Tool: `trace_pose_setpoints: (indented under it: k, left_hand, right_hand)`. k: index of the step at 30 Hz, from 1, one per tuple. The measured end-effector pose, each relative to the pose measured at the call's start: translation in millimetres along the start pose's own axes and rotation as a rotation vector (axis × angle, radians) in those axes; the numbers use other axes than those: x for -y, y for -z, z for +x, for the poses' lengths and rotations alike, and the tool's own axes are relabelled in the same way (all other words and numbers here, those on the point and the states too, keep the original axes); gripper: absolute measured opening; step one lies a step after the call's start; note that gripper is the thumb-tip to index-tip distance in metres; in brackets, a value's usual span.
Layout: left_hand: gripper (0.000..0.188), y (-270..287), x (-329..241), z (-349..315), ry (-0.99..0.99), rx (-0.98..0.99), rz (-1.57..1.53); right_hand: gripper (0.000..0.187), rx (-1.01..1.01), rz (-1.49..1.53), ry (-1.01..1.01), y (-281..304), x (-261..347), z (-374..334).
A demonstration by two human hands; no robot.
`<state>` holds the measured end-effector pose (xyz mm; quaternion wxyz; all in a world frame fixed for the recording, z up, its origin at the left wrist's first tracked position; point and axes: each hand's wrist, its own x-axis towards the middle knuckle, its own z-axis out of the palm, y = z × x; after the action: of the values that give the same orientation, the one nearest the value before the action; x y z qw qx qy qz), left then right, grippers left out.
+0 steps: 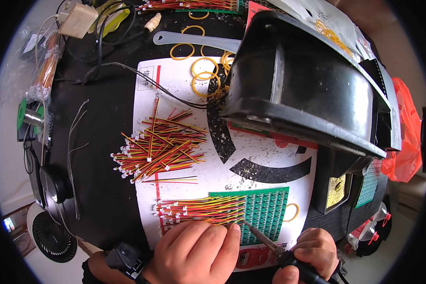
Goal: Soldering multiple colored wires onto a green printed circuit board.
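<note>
Wire leads (199,207) on green circuit-board panel (270,208), iron tip at the row

Position: panel lies flat on the white printed sheet (146,106), near its lower edge; leads run across its left part, white connectors (157,211) off to the left.

Grip: right hand (317,253) wrapped around the handle of the soldering iron (271,244), tip close to the wire ends. Left hand (199,251) bent over the lower leads, fingertips at the wires; cannot tell whether they pinch, undersides hidden.

Handling (judged): leads light, limp, springy, easily tangled; best taken near the bare ends. Panel thin, stiff, light; hold by the edges. Iron likely hot at the metal end; handle only.

Surface: loose pile of leads (163,146) above the panel; sheet strewn with grey flecks; rubber bands (181,51) by a black hood (298,80); yellow sponge (337,189) to the right.

Room: black table (109,156); solder spool (32,117) and round fan (54,235) at left, red plastic bag (402,142) at right.
</note>
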<state>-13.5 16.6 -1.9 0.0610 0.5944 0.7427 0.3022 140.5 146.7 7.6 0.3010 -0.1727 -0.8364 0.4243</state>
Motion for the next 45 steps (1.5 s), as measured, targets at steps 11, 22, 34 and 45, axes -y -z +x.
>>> trace_pose_setpoints:
  k: [11,22,34,45]
  left_hand:
    - [0.016,-2,-1,0,-0.027,0.006,0.026]
    - [0.014,-2,-1,0,0.039,-0.007,-0.018]
    - [0.011,-7,0,1,0.052,-0.031,-0.058]
    - [0.015,-4,0,1,0.070,0.003,-0.072]
  right_hand:
    - [0.026,-0.055,0.017,0.029,-3,-3,-4]
    - [0.036,-0.076,-0.063,-0.149,1,-5,-28]
    - [0.035,-0.047,-0.075,-0.143,3,-5,-26]
    - [0.029,-0.117,0.075,0.089,-3,-8,-7]
